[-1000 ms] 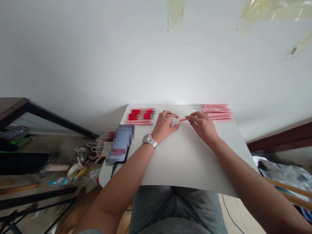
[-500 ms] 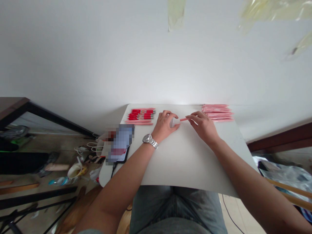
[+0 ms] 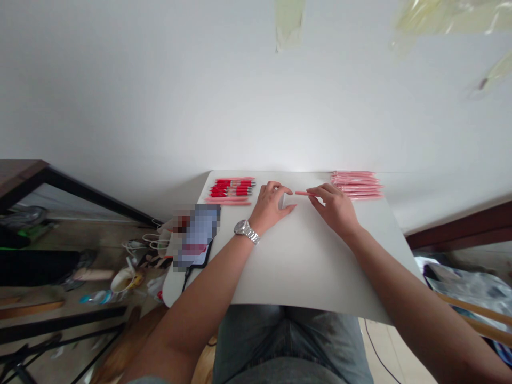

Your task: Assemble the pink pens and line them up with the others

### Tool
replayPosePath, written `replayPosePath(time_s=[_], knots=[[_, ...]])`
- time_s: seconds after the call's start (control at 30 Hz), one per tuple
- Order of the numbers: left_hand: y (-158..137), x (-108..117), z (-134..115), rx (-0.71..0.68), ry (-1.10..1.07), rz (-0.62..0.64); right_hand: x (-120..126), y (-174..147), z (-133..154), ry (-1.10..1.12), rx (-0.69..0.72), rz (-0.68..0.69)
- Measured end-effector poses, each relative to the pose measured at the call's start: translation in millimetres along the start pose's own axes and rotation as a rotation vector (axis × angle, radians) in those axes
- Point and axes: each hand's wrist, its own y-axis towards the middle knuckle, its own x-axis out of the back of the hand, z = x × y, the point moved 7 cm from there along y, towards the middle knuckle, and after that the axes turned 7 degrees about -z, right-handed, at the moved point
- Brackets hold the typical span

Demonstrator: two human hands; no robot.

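Note:
My left hand (image 3: 273, 204), with a metal watch (image 3: 247, 231) on its wrist, rests over the upper middle of the white table. Its thumb and index finger are apart, and the other fingers curl around a small pale, see-through piece (image 3: 282, 201), perhaps plastic. What it is exactly I cannot make out. My right hand (image 3: 331, 205) pinches a slim pink pen (image 3: 303, 193) between thumb and fingertips. The pen's free end points left, close to my left fingertips but apart from them. Part of the pen is hidden by the right fingers.
At the table's (image 3: 296, 266) back left lie several red pens (image 3: 232, 188) among pink ones (image 3: 229, 201). A pile of pink pens (image 3: 356, 185) lies at the back right. A phone (image 3: 200, 234) with a cable lies at the left edge. The wall (image 3: 256, 117) borders the back.
The pink pen in my right hand has tilted to nearly level, its free end slightly higher, and more of it shows. My left hand has hardly moved.

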Motion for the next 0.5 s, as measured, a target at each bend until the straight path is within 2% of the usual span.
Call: replayPosePath(time_s=[0.2, 0.5], knots=[[0.2, -0.1, -0.3, 0.013, -0.006, 0.008, 0.0, -1.0, -3.7, -0.041, -0.034, -0.024], [0.5, -0.2, 0.7, 0.015, -0.006, 0.019, -5.2, -2.2, -10.2, -0.103, -0.070, 0.024]])
